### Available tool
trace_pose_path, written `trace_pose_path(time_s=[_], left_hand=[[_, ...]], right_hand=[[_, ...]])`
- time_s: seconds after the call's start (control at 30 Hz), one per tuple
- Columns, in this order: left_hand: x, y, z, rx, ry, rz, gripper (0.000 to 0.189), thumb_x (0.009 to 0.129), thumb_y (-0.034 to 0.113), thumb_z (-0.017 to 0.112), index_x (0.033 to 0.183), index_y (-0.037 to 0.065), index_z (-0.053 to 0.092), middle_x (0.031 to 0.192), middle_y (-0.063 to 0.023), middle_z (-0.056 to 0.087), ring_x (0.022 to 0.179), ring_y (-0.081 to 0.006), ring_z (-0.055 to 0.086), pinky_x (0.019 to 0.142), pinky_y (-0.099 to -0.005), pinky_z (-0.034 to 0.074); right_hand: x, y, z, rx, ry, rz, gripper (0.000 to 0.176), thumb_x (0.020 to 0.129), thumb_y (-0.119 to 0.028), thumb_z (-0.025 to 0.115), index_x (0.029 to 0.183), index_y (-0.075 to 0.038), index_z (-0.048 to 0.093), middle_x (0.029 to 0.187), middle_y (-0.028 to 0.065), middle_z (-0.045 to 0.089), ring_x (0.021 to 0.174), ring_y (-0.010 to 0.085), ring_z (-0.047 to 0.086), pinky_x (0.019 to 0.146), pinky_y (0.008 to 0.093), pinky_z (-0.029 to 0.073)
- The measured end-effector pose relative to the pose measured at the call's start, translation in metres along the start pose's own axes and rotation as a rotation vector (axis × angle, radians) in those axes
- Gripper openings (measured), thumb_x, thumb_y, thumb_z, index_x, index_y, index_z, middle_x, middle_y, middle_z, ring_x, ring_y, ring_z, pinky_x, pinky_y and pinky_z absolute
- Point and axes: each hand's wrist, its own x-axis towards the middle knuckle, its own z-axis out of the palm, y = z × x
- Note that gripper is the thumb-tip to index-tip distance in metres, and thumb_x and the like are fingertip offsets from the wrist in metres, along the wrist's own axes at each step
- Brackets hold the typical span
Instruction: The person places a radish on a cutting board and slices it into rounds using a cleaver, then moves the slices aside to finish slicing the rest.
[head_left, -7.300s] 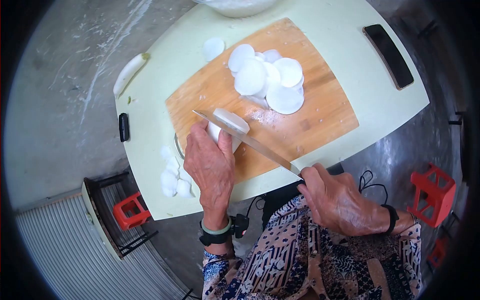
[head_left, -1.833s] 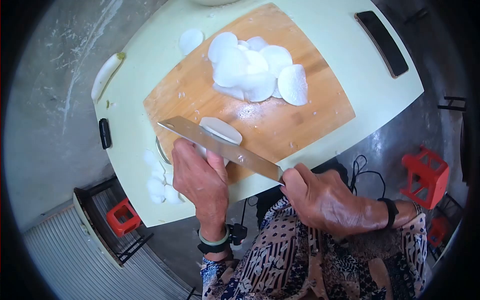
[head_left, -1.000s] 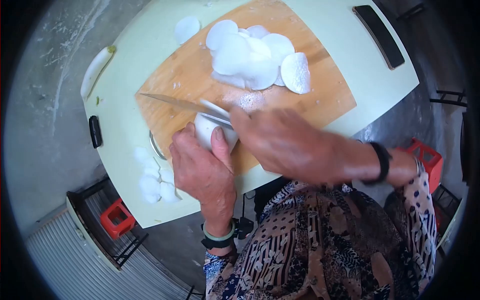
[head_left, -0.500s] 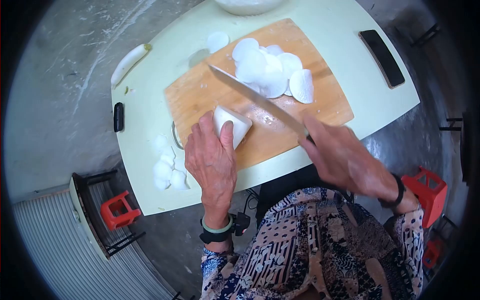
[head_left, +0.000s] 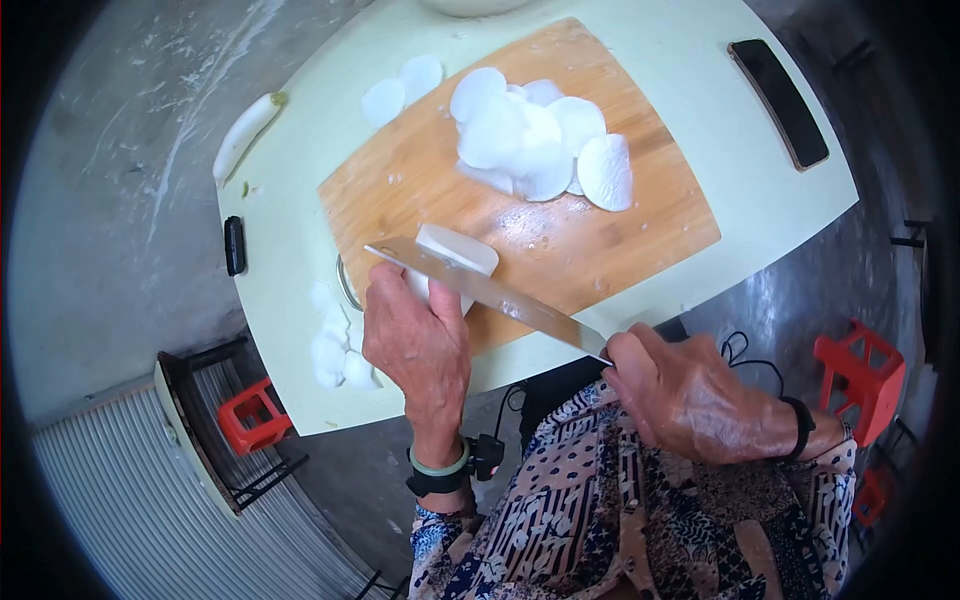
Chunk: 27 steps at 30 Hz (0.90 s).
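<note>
My left hand (head_left: 415, 335) is closed around a chunk of white radish (head_left: 468, 250) near the front left of the wooden cutting board (head_left: 650, 165). A broad-bladed knife (head_left: 520, 308) is gripped by its handle in my right hand (head_left: 700, 400), off the board's front edge. Its blade slants up to the left, overlapping the radish right by my left fingertips. The knife handle is hidden in my fist. Behind the chunk, thin round radish slices (head_left: 525, 140) lie in an overlapping pile on the board.
Two more slices (head_left: 420, 78) lie on the pale table (head_left: 285, 300) beyond the board, and white pieces (head_left: 340, 350) at its left. A long whole radish (head_left: 247, 135) and a small black object (head_left: 235, 246) sit along the left edge. A phone (head_left: 780, 105) rests at the right.
My right hand has drawn the knife down and toward me, from above the board's middle to over the radish. My left hand keeps its hold on the chunk.
</note>
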Motion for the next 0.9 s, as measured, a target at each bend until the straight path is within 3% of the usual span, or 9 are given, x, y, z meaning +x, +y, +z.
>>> trace_pose_path(time_s=[0.33,0.63,0.9], left_hand=[[-0.005,-0.015,0.0,0.029,-0.059,0.014,0.033,0.089,0.021,0.065,0.112,-0.001,0.057,0.089,-0.0202,0.063,0.081,-0.0437,0.063,0.07,-0.0502,0.049],[-0.004,-0.002,-0.001,-0.001,-0.035,-0.01,0.029,0.094,0.024,0.063,0.109,0.0,0.057,0.09,-0.0207,0.063,0.08,-0.0438,0.063,0.068,-0.0504,0.049],[-0.002,-0.004,0.0,-0.017,-0.015,-0.041,0.038,0.095,0.035,0.067,0.109,0.001,0.058,0.09,-0.019,0.063,0.08,-0.0421,0.064,0.068,-0.0479,0.05]], right_hand=[[0.019,-0.001,-0.003,0.006,-0.088,-0.014,0.027,0.081,0.0,0.065,0.099,0.004,0.046,0.08,0.0129,0.052,0.054,0.0252,0.063,0.042,0.0351,0.051],[0.057,0.001,0.021,-0.042,0.169,-0.023,0.024,0.084,-0.004,0.066,0.095,0.001,0.045,0.079,0.0181,0.06,0.057,0.0303,0.068,0.045,0.0374,0.054],[0.031,-0.005,0.02,0.014,0.043,0.1,0.021,0.084,0.0,0.064,0.097,0.001,0.047,0.083,0.0133,0.055,0.066,0.0291,0.064,0.051,0.039,0.052]])
